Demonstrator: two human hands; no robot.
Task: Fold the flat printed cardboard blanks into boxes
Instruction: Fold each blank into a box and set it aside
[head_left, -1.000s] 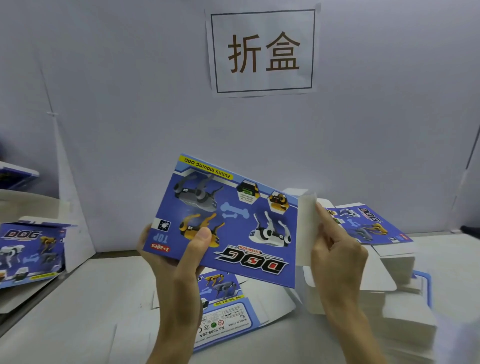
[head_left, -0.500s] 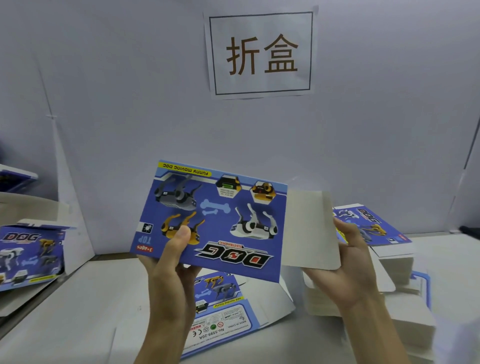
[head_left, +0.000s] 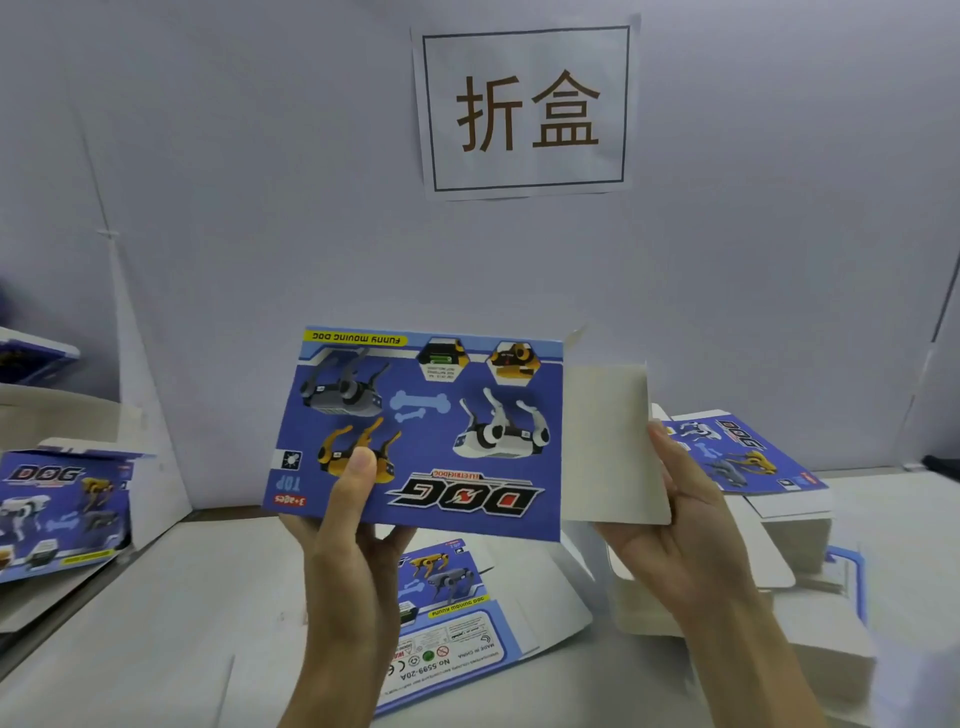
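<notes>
Blue printed blank (head_left: 431, 431) (print upside down): left hand (head_left: 353, 525) pinches its near edge, right hand (head_left: 670, 525) grips its plain flap (head_left: 608, 441).

Free tabletop (head_left: 156, 623) front-left, blank stack (head_left: 795, 535) crowding right, flat blank (head_left: 457, 618) below centre, wall (head_left: 260, 208) close behind

A packing workstation in a workshop: a plain white partition (head_left: 260, 182) carries a paper sign (head_left: 524, 109) in Chinese characters, and stacked flat printed blanks (head_left: 737, 462) crowd the table (head_left: 156, 623).

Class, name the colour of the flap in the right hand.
The flap is plain off-white, unprinted; head view.
</notes>
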